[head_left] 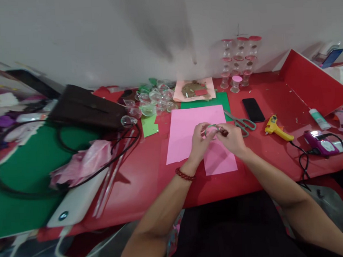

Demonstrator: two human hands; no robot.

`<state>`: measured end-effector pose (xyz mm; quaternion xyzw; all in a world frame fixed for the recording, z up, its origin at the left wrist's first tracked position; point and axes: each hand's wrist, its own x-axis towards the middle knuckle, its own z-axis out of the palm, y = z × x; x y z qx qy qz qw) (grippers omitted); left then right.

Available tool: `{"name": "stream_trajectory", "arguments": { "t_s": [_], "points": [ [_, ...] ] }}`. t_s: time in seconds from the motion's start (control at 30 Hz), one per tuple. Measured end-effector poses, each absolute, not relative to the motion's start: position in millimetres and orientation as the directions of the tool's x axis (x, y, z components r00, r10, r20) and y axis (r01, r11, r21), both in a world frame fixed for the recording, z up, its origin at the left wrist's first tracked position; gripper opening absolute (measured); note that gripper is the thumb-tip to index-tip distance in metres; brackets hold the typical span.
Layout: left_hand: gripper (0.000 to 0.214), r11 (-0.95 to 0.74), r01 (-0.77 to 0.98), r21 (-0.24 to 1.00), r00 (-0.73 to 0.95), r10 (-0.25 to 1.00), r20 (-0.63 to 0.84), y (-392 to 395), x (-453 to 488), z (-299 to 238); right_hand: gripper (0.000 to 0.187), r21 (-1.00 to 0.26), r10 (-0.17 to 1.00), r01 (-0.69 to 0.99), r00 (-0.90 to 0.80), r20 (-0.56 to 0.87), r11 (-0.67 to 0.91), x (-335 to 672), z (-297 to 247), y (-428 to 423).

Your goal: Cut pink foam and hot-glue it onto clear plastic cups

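Above the pink paper [186,131], my left hand [201,140] pinches a small round clear piece with a green rim [211,131]. Its exact kind is hard to make out. My right hand [232,138] is closed from the other side, with a small dark brown object [224,132] between its fingers; what that is I cannot tell. A smaller pink sheet [221,162] lies under my hands. Scissors with grey handles [243,124] rest just beyond my right hand, partly on the pink paper.
A black phone [253,109], yellow glue gun [277,128], glue tube [319,118] and purple power socket [323,143] lie at right. Clear hourglass shapes [238,61] stand by the wall. Several clear plastic pieces [155,98] are heaped near a dark brown bag [84,110] at left.
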<state>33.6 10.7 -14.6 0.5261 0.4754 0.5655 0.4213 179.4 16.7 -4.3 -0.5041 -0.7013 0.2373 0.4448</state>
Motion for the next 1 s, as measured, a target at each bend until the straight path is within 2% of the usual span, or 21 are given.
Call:
{"name": "stream_trajectory", "arguments": {
  "t_s": [0.07, 0.13, 0.27, 0.37, 0.53, 0.7, 0.77, 0.87, 0.93, 1.0],
  "points": [
    [0.019, -0.303, 0.183, 0.935, -0.146, 0.932, 0.331, 11.4, 30.0, -10.8, 0.026, -0.676, 0.889, 0.596, -0.157, 0.431, 0.433, 178.9, -3.5, 14.2],
    [0.006, -0.325, 0.233, 0.917, -0.167, 0.915, 0.367, 12.2, 27.4, -8.5, 0.026, -0.617, 0.878, 0.644, -0.201, 0.434, 0.452, 178.0, -2.2, 11.8],
    [0.009, -0.163, 0.024, 0.986, -0.202, 0.965, 0.164, 13.1, 26.5, -11.3, 0.024, -0.645, 0.891, 0.625, -0.216, 0.398, 0.440, 176.9, 1.7, 9.4],
    [0.013, -0.074, -0.150, 0.986, -0.208, 0.977, 0.042, 13.7, 29.1, -16.3, 0.023, -0.696, 0.905, 0.583, -0.205, 0.373, 0.419, 176.9, 3.2, 10.0],
    [0.027, -0.027, -0.233, 0.972, -0.226, 0.974, -0.027, 20.2, 30.9, -17.4, 0.024, -0.785, 0.929, 0.497, -0.192, 0.315, 0.369, 178.0, 1.0, 12.9],
    [0.035, 0.057, -0.293, 0.954, -0.338, 0.927, -0.159, 4.1, -3.6, 2.5, 0.033, -0.876, 0.955, 0.382, -0.136, 0.263, 0.295, 181.0, -0.6, 17.0],
    [0.035, 0.071, -0.179, 0.981, -0.311, 0.942, -0.125, -27.5, -27.9, 12.6, 0.035, -0.894, 0.959, 0.349, -0.111, 0.259, 0.282, 182.2, -0.6, 19.3],
    [0.029, 0.228, 0.183, 0.956, -0.294, 0.941, -0.167, -97.1, -65.6, 20.5, 0.035, -0.894, 0.959, 0.347, -0.099, 0.266, 0.284, 183.8, -0.5, 22.4],
    [0.028, 0.351, 0.449, 0.822, -0.277, 0.929, -0.246, -144.9, -88.9, 18.4, 0.033, -0.876, 0.954, 0.378, -0.115, 0.277, 0.300, 184.4, -0.6, 23.3],
    [0.027, 0.405, 0.689, 0.601, -0.240, 0.910, -0.339, -184.4, -109.7, 11.0, 0.031, -0.854, 0.948, 0.413, -0.135, 0.288, 0.318, 184.3, -0.6, 23.0]
  ]
}}
